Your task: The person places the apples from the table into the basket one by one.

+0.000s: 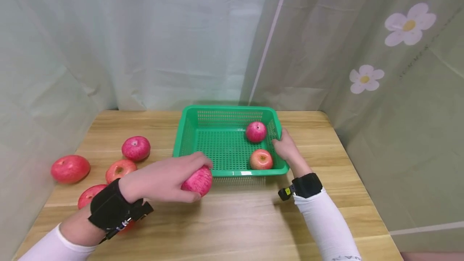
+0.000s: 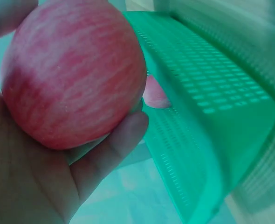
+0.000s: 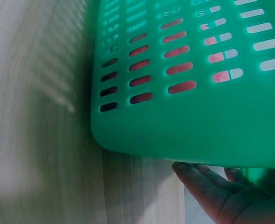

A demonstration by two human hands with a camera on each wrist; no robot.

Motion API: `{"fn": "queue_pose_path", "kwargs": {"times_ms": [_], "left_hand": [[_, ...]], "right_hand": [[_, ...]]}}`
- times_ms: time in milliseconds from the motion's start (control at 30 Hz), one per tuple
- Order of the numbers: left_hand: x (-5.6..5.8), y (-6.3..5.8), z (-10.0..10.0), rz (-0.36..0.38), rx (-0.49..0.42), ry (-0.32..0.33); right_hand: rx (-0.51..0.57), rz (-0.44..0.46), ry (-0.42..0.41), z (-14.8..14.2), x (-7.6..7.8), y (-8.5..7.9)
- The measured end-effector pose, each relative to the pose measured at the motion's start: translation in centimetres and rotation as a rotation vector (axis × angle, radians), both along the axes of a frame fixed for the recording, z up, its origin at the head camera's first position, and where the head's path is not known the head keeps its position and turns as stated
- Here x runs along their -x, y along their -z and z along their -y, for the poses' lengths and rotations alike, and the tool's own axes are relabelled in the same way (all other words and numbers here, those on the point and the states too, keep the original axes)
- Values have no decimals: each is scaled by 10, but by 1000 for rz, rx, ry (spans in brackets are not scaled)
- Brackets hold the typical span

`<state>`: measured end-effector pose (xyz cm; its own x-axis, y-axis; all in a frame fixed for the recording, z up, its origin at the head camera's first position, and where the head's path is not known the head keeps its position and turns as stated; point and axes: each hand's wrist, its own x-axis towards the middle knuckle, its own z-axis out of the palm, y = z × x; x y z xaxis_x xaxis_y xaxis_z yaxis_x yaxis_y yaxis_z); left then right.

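Observation:
My left hand (image 1: 164, 175) grips a red apple (image 1: 200, 181) just in front of the near left part of a green plastic basket (image 1: 232, 173). In the left wrist view, the thumb and fingers curl round this streaked apple (image 2: 77, 74), with the basket wall beside it. At the basket's right side, my right hand (image 1: 288, 148) holds the rim, thumb over the edge; its fingers (image 3: 198, 186) show against the basket's side in the right wrist view. Inside the basket, on the right, sit a dark pink apple (image 1: 256, 132) and a paler red apple (image 1: 261, 159).
Several more apples lie on the wooden table (image 1: 239, 220) to the left, among them a pink one (image 1: 135, 148) and a large red one (image 1: 70, 168). Another is partly hidden under the left wrist. A curtain (image 1: 181, 39) hangs behind and along both sides.

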<state>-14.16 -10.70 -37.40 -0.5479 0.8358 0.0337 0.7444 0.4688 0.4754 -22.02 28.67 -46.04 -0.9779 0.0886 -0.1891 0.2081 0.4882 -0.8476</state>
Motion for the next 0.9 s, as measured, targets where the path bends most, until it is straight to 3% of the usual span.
{"fn": "queue_pose_path", "kwargs": {"times_ms": [433, 700, 900], "left_hand": [[22, 1, -42, -106, -41, -25], [42, -14, -62, -23, 11, 29], [63, -25, -73, 25, 81, 19]], "right_hand": [[4, 2, 4, 0, 1, 2], [5, -7, 10, 2, -1, 2], [9, -11, 12, 4, -2, 3]]}}
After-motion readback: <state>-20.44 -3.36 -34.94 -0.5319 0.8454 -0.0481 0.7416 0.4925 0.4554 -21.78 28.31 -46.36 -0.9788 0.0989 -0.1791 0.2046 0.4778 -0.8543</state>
